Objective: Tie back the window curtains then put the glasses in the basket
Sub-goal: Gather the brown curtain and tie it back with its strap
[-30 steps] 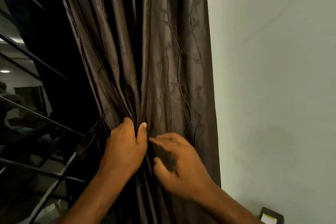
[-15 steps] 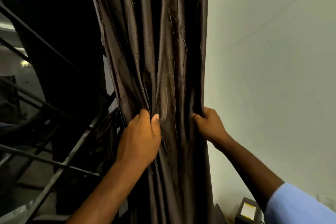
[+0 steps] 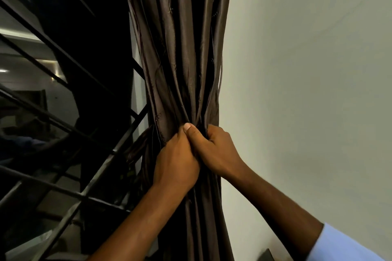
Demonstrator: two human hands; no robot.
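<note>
With both hands, left [image 3: 177, 161] and right [image 3: 216, 150], clamped side by side round the bunched curtain [image 3: 182, 53], it runs straight up and down through the grip, hard against the wall [image 3: 307, 91], so any tie wraps crosswise there

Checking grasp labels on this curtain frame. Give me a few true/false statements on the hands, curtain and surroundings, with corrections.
1. Both hands grip the curtain. True: the left hand and right hand are curled round the gathered fabric, touching each other.
2. The curtain is spread flat across the window. False: it is bunched into a narrow bundle at the hands.
3. A tie-back band is wrapped round the curtain. False: no band or cord shows; only the hands hold it together.
4. A plain light wall lies right of the curtain. True.
5. The right arm wears a light blue sleeve. True.
6. The glasses and basket are in view. False: neither shows.
</note>
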